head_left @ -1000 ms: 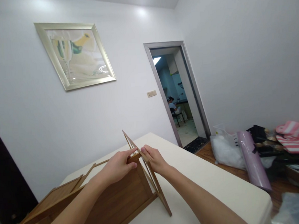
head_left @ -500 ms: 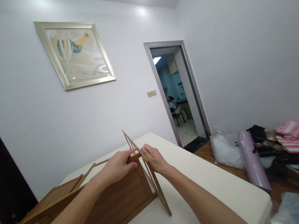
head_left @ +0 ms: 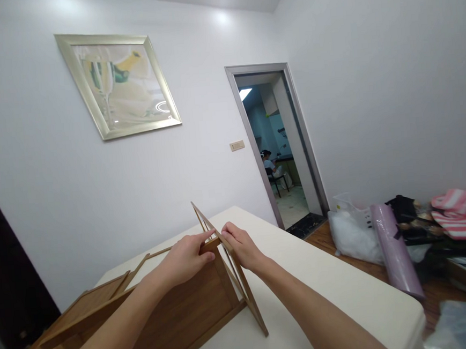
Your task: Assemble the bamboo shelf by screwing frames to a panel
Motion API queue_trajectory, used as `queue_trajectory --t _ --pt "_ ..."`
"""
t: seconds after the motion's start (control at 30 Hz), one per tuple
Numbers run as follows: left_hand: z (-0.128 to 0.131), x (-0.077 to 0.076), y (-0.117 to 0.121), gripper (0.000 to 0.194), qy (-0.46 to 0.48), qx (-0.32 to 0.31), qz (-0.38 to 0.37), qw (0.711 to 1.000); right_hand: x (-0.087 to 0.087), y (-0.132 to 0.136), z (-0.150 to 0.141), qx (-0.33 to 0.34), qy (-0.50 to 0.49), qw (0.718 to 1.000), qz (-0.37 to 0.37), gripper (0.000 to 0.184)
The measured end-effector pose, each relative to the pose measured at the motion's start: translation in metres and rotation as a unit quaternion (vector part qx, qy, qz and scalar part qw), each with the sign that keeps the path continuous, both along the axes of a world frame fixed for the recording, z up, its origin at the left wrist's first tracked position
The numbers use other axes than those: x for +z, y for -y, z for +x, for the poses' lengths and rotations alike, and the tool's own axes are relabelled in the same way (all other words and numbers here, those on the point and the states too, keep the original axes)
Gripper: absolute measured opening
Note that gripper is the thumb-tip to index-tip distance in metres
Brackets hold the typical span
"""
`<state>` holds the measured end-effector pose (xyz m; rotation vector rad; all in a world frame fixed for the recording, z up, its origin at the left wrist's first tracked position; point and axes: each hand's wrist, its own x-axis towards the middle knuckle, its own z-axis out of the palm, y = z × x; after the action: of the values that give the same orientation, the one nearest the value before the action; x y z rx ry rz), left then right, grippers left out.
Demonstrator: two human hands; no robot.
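Note:
A brown wooden panel [head_left: 187,312] stands on edge on the white table, and a slim wooden frame [head_left: 250,297] meets its right end at an angle. My left hand [head_left: 189,256] grips the panel's top edge near that end, thumb on the near face and index finger stretched toward the frame. On the frame's outer side, my right hand [head_left: 240,245] is closed on its upper part with fingers curled. Whether something small sits in the right fingertips is hidden. Further left, more joined wooden boards [head_left: 93,304] lie on the table, partly behind my left forearm.
The white table [head_left: 326,280] runs to a rounded corner at lower right. Beyond it, a purple roll [head_left: 396,253], a white plastic bag [head_left: 353,235] and pink striped cloth [head_left: 462,215] lie on the floor. A person [head_left: 270,163] sits past the doorway [head_left: 318,189].
My right hand's fingers have curled slightly more at the frame's upper part. The left hand, panel and frame stay in place; the view shifts a little.

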<state>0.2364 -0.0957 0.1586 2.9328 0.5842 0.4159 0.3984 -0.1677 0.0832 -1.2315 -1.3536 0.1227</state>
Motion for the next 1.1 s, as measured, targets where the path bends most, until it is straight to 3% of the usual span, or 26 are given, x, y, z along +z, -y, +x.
queue_trajectory --t 0.33,0.67,0.97,1.1 --pt "0.0 -0.001 0.001 0.056 -0.008 0.007 0.04 0.999 -0.006 -0.009 0.002 0.01 -0.01 1.0 0.004 0.038" --pt "0.001 -0.002 0.0 0.056 -0.001 0.006 0.042 0.999 -0.001 -0.001 0.001 0.007 -0.017 1.0 0.004 0.02" --pt "0.001 0.0 0.003 0.056 -0.009 0.009 0.042 0.999 -0.004 -0.007 0.0 0.0 -0.007 1.0 -0.015 0.034" --pt "0.0 0.0 0.004 0.058 -0.003 0.012 0.033 0.999 -0.009 -0.014 0.003 -0.002 -0.032 0.999 0.01 0.04"
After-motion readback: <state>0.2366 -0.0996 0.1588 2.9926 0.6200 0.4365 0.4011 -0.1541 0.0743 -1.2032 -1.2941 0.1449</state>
